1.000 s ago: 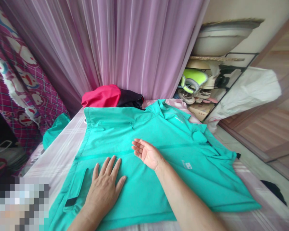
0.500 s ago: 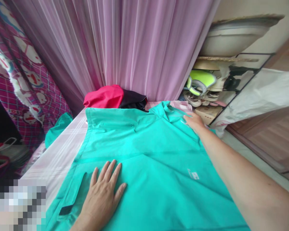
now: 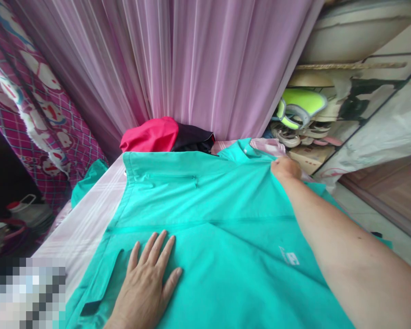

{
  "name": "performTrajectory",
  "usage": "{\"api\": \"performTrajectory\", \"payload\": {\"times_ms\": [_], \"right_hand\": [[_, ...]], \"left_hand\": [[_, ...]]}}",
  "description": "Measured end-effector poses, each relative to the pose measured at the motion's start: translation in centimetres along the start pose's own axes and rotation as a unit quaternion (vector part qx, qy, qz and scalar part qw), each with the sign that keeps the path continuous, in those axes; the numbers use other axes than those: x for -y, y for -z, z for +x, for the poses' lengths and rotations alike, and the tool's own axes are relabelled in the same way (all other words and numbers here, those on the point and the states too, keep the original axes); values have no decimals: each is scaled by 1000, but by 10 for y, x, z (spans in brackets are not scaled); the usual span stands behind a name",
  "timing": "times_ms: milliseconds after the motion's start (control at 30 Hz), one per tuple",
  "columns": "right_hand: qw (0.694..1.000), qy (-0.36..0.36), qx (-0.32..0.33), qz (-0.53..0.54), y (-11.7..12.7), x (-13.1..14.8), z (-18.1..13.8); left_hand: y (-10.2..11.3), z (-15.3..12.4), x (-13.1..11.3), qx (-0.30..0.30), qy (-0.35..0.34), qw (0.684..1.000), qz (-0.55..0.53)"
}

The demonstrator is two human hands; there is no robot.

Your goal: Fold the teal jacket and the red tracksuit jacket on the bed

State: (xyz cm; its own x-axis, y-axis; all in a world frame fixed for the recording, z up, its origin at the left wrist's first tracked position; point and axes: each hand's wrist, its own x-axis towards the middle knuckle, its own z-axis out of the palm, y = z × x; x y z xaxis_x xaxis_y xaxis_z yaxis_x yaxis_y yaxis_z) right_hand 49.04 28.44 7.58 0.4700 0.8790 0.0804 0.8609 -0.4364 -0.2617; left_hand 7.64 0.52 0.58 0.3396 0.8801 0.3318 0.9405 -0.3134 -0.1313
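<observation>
"How are the hands?"

"The left hand lies flat, fingers spread, gripping nothing, on the turquoise jacket. The right hand is clenched on a bunch of its far edge."

"And the jacket itself?"

"Spread over the pale plaid cloth. The left end is already laid out, smooth and straight-edged, with a long flap pocket. Rightward, creases remain: soft ridges cross the thin-looking fabric, and folds rumple around the fist."

Soft light fills the middle; the left edge is dim, the lower-left corner pixelated, the brown wooden door at right blurred.
</observation>
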Motion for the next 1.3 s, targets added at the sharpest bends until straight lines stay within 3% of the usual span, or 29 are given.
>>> {"api": "performTrajectory", "payload": {"times_ms": [200, 400, 567, 700, 1067, 1300], "right_hand": [[1000, 18, 15, 2, -5, 7, -9], [998, 67, -14, 2, -12, 25, -8], [995, 79, 60, -28, -21, 29, -1], [997, 79, 25, -11, -26, 28, -10], [960, 277, -21, 24, -10, 15, -102], [938, 337, 44, 68, -2, 25, -172]], "left_hand": [[0, 0, 1, -24, -11, 1000, 9], [0, 0, 1, -27, -13, 1000, 7], [-1, -1, 1, -14, -3, 1000, -9], [-1, -1, 0, 17, 14, 1000, -22], [0, 2, -1, 39, 27, 998, -36], [1, 7, -4, 50, 49, 996, -57]]}}
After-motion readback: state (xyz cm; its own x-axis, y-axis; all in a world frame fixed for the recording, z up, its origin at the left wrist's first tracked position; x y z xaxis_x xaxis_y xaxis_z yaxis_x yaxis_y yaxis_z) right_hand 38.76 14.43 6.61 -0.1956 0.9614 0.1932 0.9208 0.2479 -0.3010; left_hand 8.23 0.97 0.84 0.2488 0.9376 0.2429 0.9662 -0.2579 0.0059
